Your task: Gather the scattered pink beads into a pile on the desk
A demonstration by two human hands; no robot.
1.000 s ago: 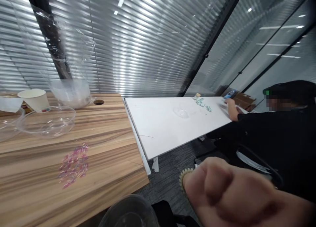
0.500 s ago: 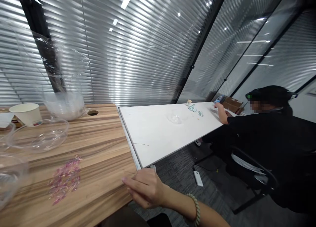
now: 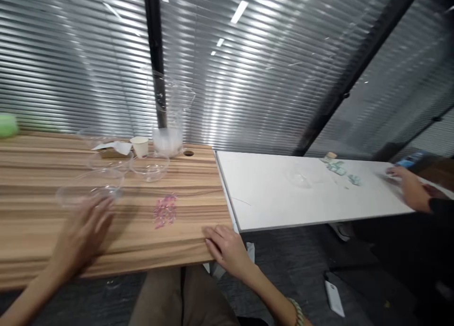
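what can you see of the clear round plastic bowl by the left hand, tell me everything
The clear round bowl looks like thin plastic: shallow, see-through, with a narrow rim and bright glints low on its side. It sits upright, open side up, on the brown striped wooden tabletop, in front of another clear bowl. The bare left hand's fingertips overlap its near right side; blur hides whether they touch.

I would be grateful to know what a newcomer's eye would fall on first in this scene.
Probably the scatter of small pink pieces on the wooden table, farther in than the left hand and right hand and between them. Next might come the clear bowl by the left hand's fingertips, then the pale green pieces toward the white table's far end.
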